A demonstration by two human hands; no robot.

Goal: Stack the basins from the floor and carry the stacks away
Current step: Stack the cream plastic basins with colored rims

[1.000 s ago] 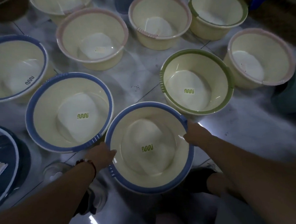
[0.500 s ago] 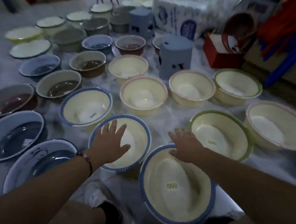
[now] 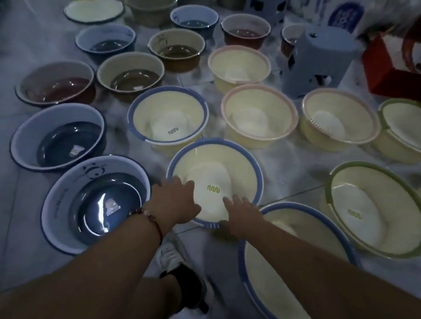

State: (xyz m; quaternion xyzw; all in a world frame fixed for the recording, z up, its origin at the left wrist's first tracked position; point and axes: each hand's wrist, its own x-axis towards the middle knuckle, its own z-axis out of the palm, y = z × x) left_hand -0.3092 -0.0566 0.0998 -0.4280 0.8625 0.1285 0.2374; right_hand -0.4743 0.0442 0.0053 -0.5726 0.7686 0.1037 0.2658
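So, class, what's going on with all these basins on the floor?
A person is leaning over rows of basins spread across the floor. Both hands, the left hand and the right hand, reach into one cream basin with a blue rim. Another blue-rimmed basin sits just under the right arm. Nothing looks stacked yet.

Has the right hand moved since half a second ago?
Yes. The right hand has left the nearest blue-rimmed basin and reached forward-left onto the near rim of the next blue-rimmed basin, beside the left hand.
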